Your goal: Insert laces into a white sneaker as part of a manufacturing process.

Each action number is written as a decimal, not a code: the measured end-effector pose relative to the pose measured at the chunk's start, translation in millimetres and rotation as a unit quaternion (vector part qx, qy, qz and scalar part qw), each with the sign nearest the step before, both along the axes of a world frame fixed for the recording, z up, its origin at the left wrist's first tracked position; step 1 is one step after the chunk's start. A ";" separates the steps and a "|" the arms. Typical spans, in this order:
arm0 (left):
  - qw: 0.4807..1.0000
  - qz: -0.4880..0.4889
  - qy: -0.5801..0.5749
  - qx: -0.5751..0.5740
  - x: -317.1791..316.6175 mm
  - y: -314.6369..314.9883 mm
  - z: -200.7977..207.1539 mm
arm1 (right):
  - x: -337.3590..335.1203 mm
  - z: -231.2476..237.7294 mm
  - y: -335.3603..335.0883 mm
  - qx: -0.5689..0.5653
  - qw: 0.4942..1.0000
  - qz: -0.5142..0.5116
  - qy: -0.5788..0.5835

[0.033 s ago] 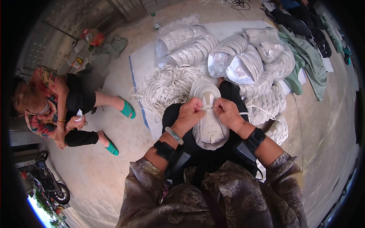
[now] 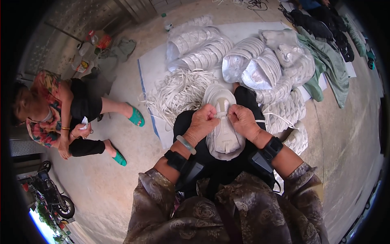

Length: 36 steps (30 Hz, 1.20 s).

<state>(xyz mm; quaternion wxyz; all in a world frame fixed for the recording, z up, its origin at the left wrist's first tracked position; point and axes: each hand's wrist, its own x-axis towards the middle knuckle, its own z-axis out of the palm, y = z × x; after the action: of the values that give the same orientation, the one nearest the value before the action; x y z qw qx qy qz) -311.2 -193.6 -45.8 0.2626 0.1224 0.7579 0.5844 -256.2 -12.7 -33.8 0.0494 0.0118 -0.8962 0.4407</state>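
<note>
A white shoe upper [image 2: 226, 140] lies across my lap, its toe pointing away and its heel toward me. A short white shoelace [image 2: 222, 114] runs crosswise over its tongue. On the left side of that opening, my left hand [image 2: 203, 120] is closed in a pinch at one end of the lace. My right hand [image 2: 244, 121] pinches at the other end, on the right side. Fingers cover most of the lace ends. Just beyond my left hand lies a loose heap of white shoelaces [image 2: 176, 91].
Stacks of nested white shoe uppers [image 2: 205, 53], some wrapped in clear plastic, lie on a white sheet [image 2: 152, 73]. More uppers [image 2: 285, 112] sit by my right knee. Green cloth [image 2: 331, 77] lies far right. A seated person [image 2: 61, 114] is at left, near a parked motorcycle [image 2: 53, 193].
</note>
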 end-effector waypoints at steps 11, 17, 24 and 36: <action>0.999 -0.003 -0.003 0.036 0.6 -0.1 -0.6 | 2.2 4.5 -8.1 0.038 0.999 0.006 0.029; 0.997 0.008 0.068 0.020 17.9 3.1 3.0 | 10.1 9.4 8.6 -0.012 1.000 0.001 -0.001; 0.974 -0.015 0.224 -0.040 20.2 0.9 13.4 | 14.1 -2.7 -9.3 0.002 0.999 -0.026 0.042; 0.961 -0.006 0.274 -0.049 19.0 7.8 10.7 | -3.4 -5.7 4.2 -0.038 0.995 0.091 0.010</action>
<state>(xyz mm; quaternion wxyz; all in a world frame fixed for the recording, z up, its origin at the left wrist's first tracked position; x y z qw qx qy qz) -292.2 -185.8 -35.1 0.0540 0.2692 0.8277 0.4894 -259.6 -8.5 -39.5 0.0181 0.0960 -0.8735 0.4769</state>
